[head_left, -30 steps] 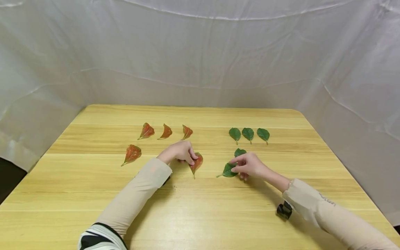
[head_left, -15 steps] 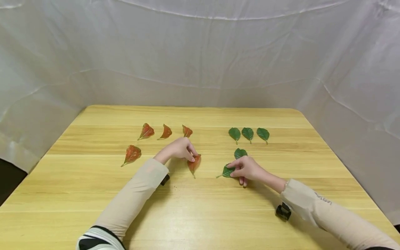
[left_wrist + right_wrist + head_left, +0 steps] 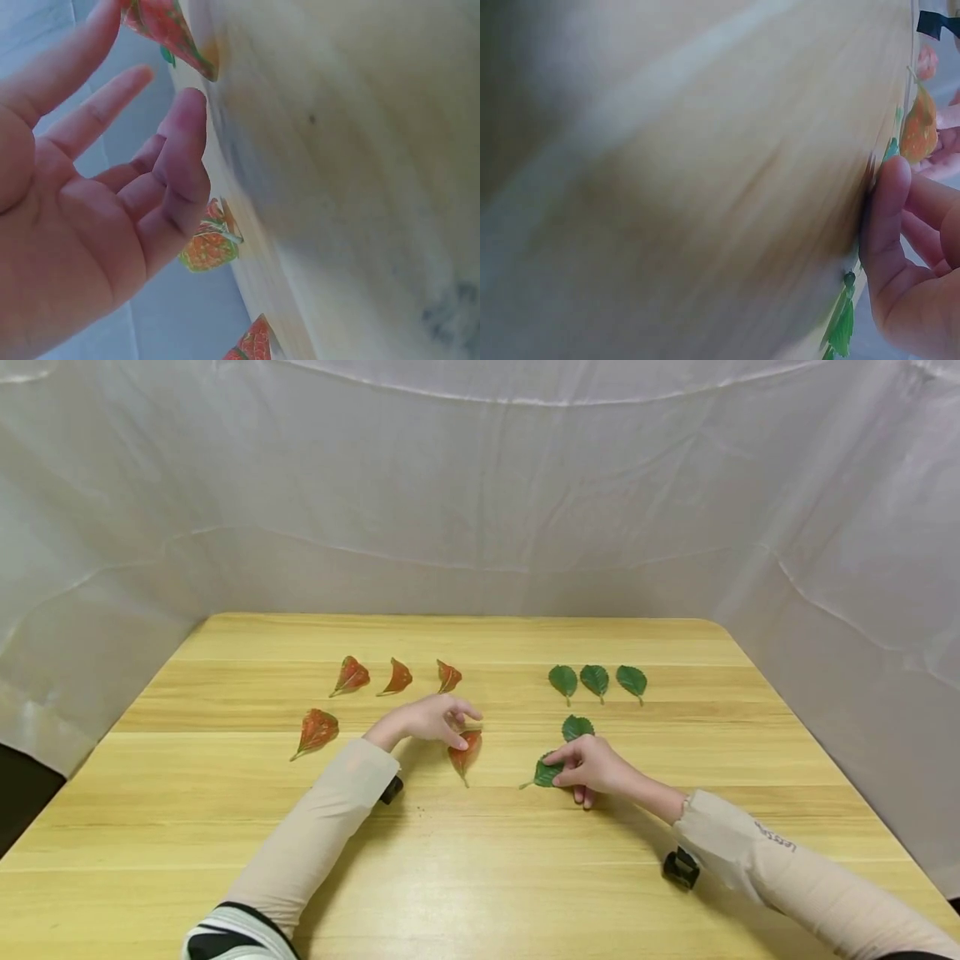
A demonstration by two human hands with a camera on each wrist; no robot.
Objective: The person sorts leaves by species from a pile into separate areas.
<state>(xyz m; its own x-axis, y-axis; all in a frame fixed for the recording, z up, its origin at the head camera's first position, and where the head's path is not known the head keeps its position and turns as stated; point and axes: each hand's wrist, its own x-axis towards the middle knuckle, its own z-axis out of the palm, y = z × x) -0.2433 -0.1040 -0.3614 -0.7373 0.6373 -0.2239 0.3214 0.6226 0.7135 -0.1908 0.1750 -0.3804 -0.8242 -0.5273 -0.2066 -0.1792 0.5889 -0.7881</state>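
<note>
My left hand (image 3: 431, 718) is above a red leaf (image 3: 467, 758), its thumb tip touching the leaf's upper edge and its index finger stretched out apart from the thumb. In the left wrist view that red leaf (image 3: 163, 28) shows at the thumb tip, while the other fingers are loosely bent. My right hand (image 3: 596, 767) pinches a green leaf (image 3: 547, 772) between thumb and index finger, low over the table, with its stem pointing left. Just behind the right hand lies another green leaf (image 3: 576, 727), partly covered by it.
Along the back of the wooden table (image 3: 480, 877) are three red leaves (image 3: 395, 677) on the left and three green leaves (image 3: 595, 681) on the right. One more red leaf (image 3: 318, 730) lies left of my left hand. A pale curtain (image 3: 480, 527) surrounds the table.
The left hand has shifted slightly left; its index finger has lifted off the red leaf and straightened. The right hand has moved slightly left and down, then held still with the green leaf.
</note>
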